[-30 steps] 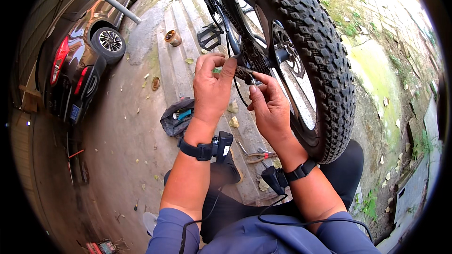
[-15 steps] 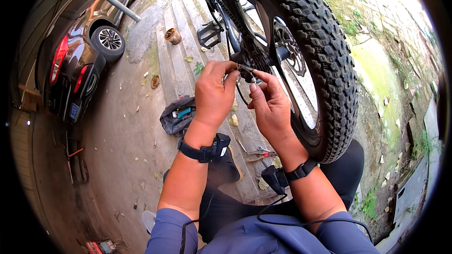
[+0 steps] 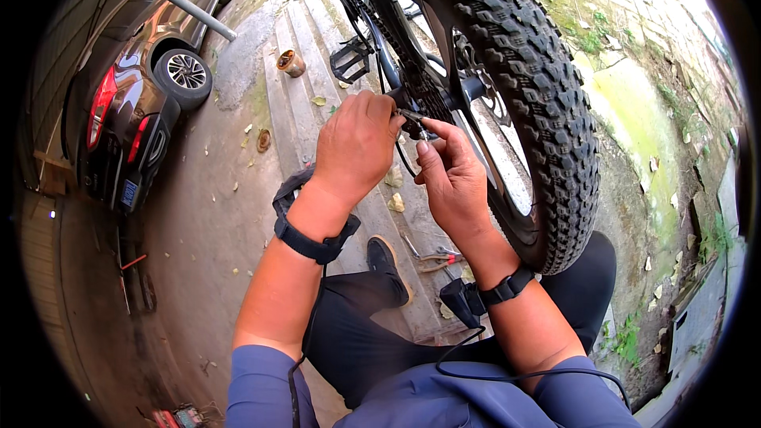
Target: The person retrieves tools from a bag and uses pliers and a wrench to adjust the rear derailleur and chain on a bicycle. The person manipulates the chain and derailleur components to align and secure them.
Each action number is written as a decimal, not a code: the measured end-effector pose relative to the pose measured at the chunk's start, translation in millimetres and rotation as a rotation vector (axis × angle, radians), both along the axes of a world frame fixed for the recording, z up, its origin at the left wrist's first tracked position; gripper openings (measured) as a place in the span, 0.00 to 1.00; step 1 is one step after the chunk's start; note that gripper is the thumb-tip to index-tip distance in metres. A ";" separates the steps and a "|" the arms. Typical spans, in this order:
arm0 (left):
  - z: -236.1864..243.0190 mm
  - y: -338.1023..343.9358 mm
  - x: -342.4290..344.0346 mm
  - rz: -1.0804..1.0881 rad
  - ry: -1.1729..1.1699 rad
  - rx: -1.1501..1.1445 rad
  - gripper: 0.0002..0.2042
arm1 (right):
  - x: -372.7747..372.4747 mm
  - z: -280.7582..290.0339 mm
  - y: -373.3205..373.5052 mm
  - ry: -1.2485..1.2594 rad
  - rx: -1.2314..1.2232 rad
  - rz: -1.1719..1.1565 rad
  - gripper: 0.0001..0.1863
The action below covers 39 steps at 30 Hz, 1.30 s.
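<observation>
Dark metal, small and grimy-looking, sits between your two hands: the small metal part [image 3: 411, 116] is just beside the sprockets [image 3: 434, 99] at the wheel's hub. Your right hand [image 3: 458, 182] pinches its near end between thumb and forefinger. Your left hand [image 3: 361, 139] is curled at the other end, but its own knuckles hide the fingertips, so I cannot tell whether it grips or only steadies. A black cable [image 3: 407, 160] loops down between your hands.

You seem to be mid-step in some close fingertip work on this part — no tool shows in either hand. I'd judge that the next move calls for a firm right pinch and a clear line of sight past your left fingers.

Right beside your right hand stands the wheel with its knobbly black tyre [image 3: 531, 87]; beyond your hands is a flat black pedal [image 3: 351, 61]. Red-marked pliers [image 3: 438, 260] lie nearer you, on the long pale slabs [image 3: 305, 107], near your dark shoe [image 3: 386, 269]. A dark bag [image 3: 289, 186] is partly hidden behind your left forearm, and a brown-stained tub [image 3: 291, 63] stands farther off. Past the concrete floor [image 3: 206, 214], a brown car [image 3: 151, 71] is parked at left — mossy paving [image 3: 634, 127] runs along the right.
</observation>
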<state>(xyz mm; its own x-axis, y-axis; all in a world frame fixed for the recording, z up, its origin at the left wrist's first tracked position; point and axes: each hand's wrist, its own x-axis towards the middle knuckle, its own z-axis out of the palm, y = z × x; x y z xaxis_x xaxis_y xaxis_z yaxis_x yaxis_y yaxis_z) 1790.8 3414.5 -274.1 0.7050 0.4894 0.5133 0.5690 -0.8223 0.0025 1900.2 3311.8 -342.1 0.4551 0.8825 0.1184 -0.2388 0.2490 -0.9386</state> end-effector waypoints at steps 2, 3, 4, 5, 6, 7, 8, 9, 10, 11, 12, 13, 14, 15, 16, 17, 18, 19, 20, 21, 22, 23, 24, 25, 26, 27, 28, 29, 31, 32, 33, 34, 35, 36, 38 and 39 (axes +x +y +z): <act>2.4 1.2 0.4 0.025 0.064 0.040 0.08 | -0.2 1.4 -0.7 0.033 -0.007 0.028 0.18; 3.0 2.1 0.5 0.030 0.085 0.043 0.08 | -1.0 1.1 -0.7 0.051 -0.007 0.042 0.19; 3.1 3.1 0.7 0.035 0.106 0.045 0.08 | -0.9 0.8 -0.7 0.069 -0.007 0.055 0.19; 3.1 3.4 -0.2 0.043 0.127 0.047 0.08 | -1.0 1.0 -1.0 0.065 -0.008 0.065 0.20; 2.7 3.3 -0.3 0.035 0.117 0.022 0.08 | -0.7 1.6 -1.5 0.062 -0.009 0.075 0.20; 2.1 3.1 -0.1 0.027 0.105 -0.004 0.07 | -0.4 2.2 -1.9 0.058 -0.011 0.084 0.21; 2.4 3.2 0.1 0.020 0.095 -0.028 0.07 | -0.6 3.6 -2.3 0.077 -0.030 0.096 0.21; 2.5 3.5 0.0 0.029 0.095 -0.035 0.07 | -1.1 5.1 -2.7 0.095 -0.049 0.108 0.21; 2.5 3.8 -0.1 0.037 0.095 -0.042 0.07 | -1.6 6.1 -2.7 0.114 -0.068 0.119 0.22; 2.2 4.0 0.6 0.043 0.095 -0.049 0.07 | -1.7 5.3 -2.0 0.104 -0.040 0.080 0.20; 2.2 4.4 1.7 0.033 0.081 -0.062 0.07 | -2.0 3.3 -0.6 0.095 -0.012 0.041 0.18; 2.2 5.1 3.1 0.023 0.067 -0.075 0.07 | -2.0 1.8 0.7 0.085 0.016 0.002 0.16; 2.5 5.2 2.7 0.017 0.056 -0.089 0.08 | -3.5 1.4 1.3 0.079 0.018 -0.007 0.16; 2.4 5.6 1.6 0.011 0.037 -0.108 0.08 | -4.8 1.4 1.7 0.073 0.021 -0.016 0.16; 1.8 6.2 0.1 0.005 0.018 -0.127 0.08 | -5.8 0.8 2.1 0.067 0.023 -0.025 0.16; 0.8 6.9 0.3 -0.004 -0.003 -0.146 0.09 | -5.5 -2.6 3.5 0.019 0.015 -0.040 0.16; -0.6 7.1 0.8 0.007 -0.023 -0.169 0.09 | -5.1 -7.0 5.5 -0.030 0.007 -0.055 0.16; -2.2 7.0 1.5 0.019 -0.042 -0.193 0.10 | -4.6 -10.1 6.4 -0.078 -0.001 -0.069 0.16; -3.6 6.7 1.5 0.032 -0.061 -0.217 0.10 | -4.6 -8.2 6.0 -0.051 -0.017 -0.056 0.16; -4.1 5.5 1.6 0.051 -0.073 -0.240 0.11 | -4.9 -4.7 5.1 -0.024 -0.032 -0.043 0.15; -4.5 3.9 1.3 0.070 -0.086 -0.264 0.11 | -5.1 -2.8 4.5 0.004 -0.047 -0.029 0.15; -4.7 2.4 2.4 0.088 -0.098 -0.287 0.11 | -4.5 -4.2 5.0 -0.045 -0.035 -0.046 0.15; -5.9 1.7 3.6 0.098 -0.108 -0.285 0.12 | -4.2 -6.9 6.5 -0.094 -0.023 -0.063 0.15; -8.1 1.3 4.7 0.109 -0.118 -0.283 0.13 | -3.6 -8.5 7.2 -0.122 -0.012 -0.078 0.15; -8.7 0.8 6.2 0.119 -0.127 -0.278 0.13 | -2.9 -9.7 7.6 -0.149 -0.002 -0.095 0.15; -8.2 -0.5 7.6 0.140 -0.122 -0.279 0.13 | -3.0 -11.0 8.2 -0.174 0.007 -0.111 0.14; -7.5 -1.9 8.8 0.161 -0.117 -0.280 0.14 | -4.4 -12.3 9.9 -0.185 0.012 -0.126 0.14; -7.9 -3.3 9.9 0.182 -0.114 -0.283 0.14 | -5.1 -12.6 10.5 -0.182 0.009 -0.131 0.14; -9.6 -4.7 11.6 0.212 -0.116 -0.290 0.15 | -6.4 -13.3 10.9 -0.160 -0.005 -0.129 0.14; -9.8 -5.3 12.0 0.229 -0.116 -0.293 0.16 | -6.8 -10.9 10.7 -0.121 -0.018 -0.112 0.14; -9.3 -6.2 12.7 0.257 -0.112 -0.312 0.16 | -7.4 -8.4 9.9 -0.081 -0.031 -0.095 0.14; -8.7 -7.2 13.5 0.286 -0.108 -0.331 0.16 | -7.5 -6.2 8.7 -0.022 -0.048 -0.068 0.14; -8.0 -8.4 14.2 0.316 -0.104 -0.350 0.17 | -7.7 -5.5 8.3 -0.035 -0.044 -0.072 0.14; -7.6 -9.4 14.8 0.332 -0.125 -0.369 0.16 | -7.7 -5.0 7.8 -0.047 -0.040 -0.077 0.14; -7.4 -10.5 16.7 0.362 -0.169 -0.407 0.16 | -8.4 -10.5 9.9 -0.184 0.005 -0.142 0.14; -7.1 -10.8 17.9 0.376 -0.166 -0.426 0.15 | -7.8 -12.7 10.6 -0.236 0.024 -0.172 0.14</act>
